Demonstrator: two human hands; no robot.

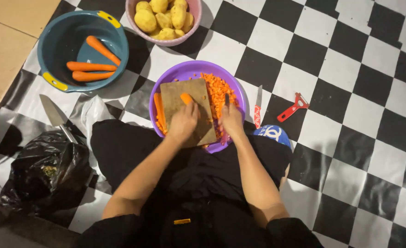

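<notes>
Sitting on a brown cutting board [184, 110] is a small orange carrot piece [186, 98], and the left hand [182, 124] has its fingers curled down over it, pinning it to the board. That board lies across a purple bowl [189, 70] right in front of the person's lap. The right hand [232, 120] is clenched around a knife [227, 99], dark blade poking up past the fingers, just beside the board's right edge. Diced carrot [217, 92] is heaped in the bowl on that side, and a few long carrot strips [159, 110] sit along the left edge of the board.

Further out: a blue tub [62, 41] with yellow handles holds three whole carrots [90, 66], up and to the left. A pink bowl [194, 14] of peeled potatoes [164, 18] sits at the top. Right of the purple bowl there's a second knife [257, 108] with a red patterned handle, then a red peeler [293, 108], both on the black-and-white checkered mat [350, 92]. On the left, a big cleaver [53, 112] lies near a black plastic bag [46, 170].
</notes>
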